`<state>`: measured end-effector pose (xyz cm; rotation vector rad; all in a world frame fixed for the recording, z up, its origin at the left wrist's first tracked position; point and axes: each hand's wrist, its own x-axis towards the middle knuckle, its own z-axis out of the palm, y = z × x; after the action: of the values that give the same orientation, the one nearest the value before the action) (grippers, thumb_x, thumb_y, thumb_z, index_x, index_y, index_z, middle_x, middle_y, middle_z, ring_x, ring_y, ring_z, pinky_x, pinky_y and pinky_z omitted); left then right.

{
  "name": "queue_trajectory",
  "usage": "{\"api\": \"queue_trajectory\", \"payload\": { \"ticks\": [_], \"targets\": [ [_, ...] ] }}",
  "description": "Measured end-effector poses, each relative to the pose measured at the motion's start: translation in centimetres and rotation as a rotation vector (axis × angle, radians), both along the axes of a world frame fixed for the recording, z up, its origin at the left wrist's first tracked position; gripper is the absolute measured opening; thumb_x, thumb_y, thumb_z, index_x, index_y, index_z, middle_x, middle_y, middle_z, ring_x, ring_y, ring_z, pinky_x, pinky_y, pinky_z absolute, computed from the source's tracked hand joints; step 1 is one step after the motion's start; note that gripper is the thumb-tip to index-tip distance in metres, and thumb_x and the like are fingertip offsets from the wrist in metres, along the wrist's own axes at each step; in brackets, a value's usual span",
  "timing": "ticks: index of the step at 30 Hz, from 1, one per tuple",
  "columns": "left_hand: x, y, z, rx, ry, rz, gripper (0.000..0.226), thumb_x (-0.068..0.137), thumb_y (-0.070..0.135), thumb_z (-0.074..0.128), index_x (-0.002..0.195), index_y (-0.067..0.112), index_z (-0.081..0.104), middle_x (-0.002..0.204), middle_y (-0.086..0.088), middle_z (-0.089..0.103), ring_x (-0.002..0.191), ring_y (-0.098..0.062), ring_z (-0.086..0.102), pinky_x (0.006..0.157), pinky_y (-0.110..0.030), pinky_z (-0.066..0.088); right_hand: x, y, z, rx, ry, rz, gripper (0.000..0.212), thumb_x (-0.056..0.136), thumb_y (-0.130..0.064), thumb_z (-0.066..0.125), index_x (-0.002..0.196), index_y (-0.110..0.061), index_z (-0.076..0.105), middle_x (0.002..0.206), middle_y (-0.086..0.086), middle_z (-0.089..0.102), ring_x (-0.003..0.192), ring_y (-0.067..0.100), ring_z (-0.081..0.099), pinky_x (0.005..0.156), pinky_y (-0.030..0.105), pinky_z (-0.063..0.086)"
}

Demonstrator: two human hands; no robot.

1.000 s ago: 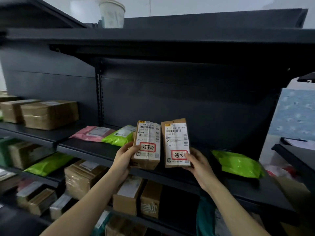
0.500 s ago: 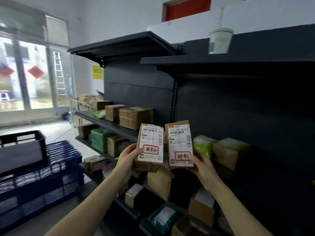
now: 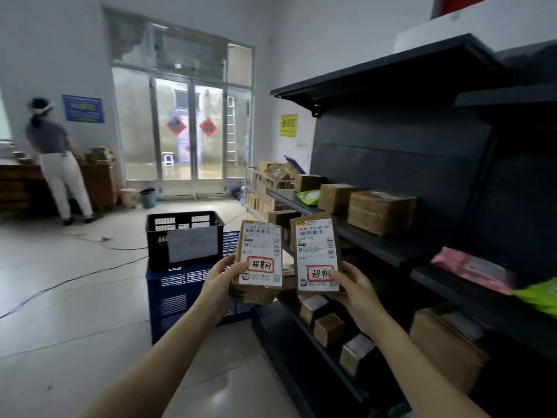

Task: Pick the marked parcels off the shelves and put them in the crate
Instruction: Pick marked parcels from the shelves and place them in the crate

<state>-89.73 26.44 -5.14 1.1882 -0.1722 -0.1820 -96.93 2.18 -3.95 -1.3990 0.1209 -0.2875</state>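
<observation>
So closest to the camera, the person's left hand (image 3: pixel 221 285) is wrapped around the lower edge of a brown parcel (image 3: pixel 260 260), thumb on the front label, and the right hand (image 3: pixel 357 292) is gripping a second parcel (image 3: pixel 316 251) the same way from the other side. Both parcels are held upright, side by side and almost touching, off the shelves and in the air. Each has a white shipping label with a handwritten note boxed in red. Right below them, the dark shelving unit (image 3: pixel 388 251) runs off to the right, with a few small boxes (image 3: pixel 328 328) on a low shelf, a pink mailer (image 3: pixel 473 271) and a green mailer (image 3: pixel 539 295) further right, and bigger cardboard boxes (image 3: pixel 381 211) one level up. Just behind the left parcel there's a black crate (image 3: pixel 180 215) stacked on a blue crate (image 3: pixel 180 300), with a pale sheet on the black one's side. A cable (image 3: pixel 75 279) snakes across the floor. At the back are glass doors (image 3: pixel 187 131), a dark bucket (image 3: pixel 148 197), and another person (image 3: pixel 57 158) facing a wooden counter.
</observation>
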Motion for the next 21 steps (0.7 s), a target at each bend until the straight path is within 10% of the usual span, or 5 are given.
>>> {"api": "queue_trajectory", "payload": {
  "ticks": [9, 21],
  "targets": [
    [4.4, 8.8, -2.7, 0.004, 0.008, 0.207, 0.072, 0.07, 0.026, 0.069, 0.134, 0.007, 0.044, 0.115, -0.019, 0.066, 0.1, -0.033, 0.068, 0.068, -0.038, 0.06, 10.7, 8.7, -2.0, -0.074, 0.022, 0.243, 0.033, 0.09, -0.013, 0.057, 0.123, -0.012, 0.051, 0.103, 0.007, 0.069, 0.097, 0.023, 0.067, 0.085, 0.039, 0.054],
    [20.1, 10.0, -2.4, 0.061, -0.003, 0.279, 0.03, 0.094, 0.013, 0.05, 0.123, 0.006, 0.051, 0.098, -0.011, 0.069, 0.073, -0.015, 0.073, 0.054, -0.025, 0.057, 29.6, 11.0, -1.4, 0.022, 0.02, 0.465, 0.032, 0.094, -0.014, 0.052, 0.123, -0.027, 0.046, 0.101, 0.007, 0.07, 0.088, 0.02, 0.071, 0.077, 0.037, 0.056]
  ]
}}
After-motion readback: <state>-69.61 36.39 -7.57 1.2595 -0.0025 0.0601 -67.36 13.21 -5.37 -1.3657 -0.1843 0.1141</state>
